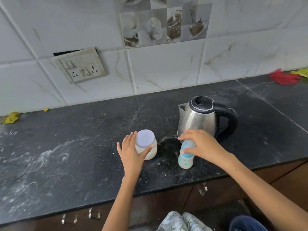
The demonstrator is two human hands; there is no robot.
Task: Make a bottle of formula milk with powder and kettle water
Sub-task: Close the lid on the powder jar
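Note:
A small jar of pale powder (149,151) with a lilac lid stands on the black counter (75,147). My left hand (131,150) wraps the jar's left side, thumb across its front. To its right stands a light blue baby bottle (185,161) with a clear blue cap. My right hand (200,144) grips that cap from above. A steel kettle (198,119) with a black lid and handle stands just behind the bottle, handle to the right.
A tiled wall with a switch and socket plate (80,65) rises behind the counter. Yellow cloth (10,117) lies at the far left, red and yellow cloths (283,77) at the far right. White powder streaks mark the counter's left. Cabinet handles (93,214) sit below the front edge.

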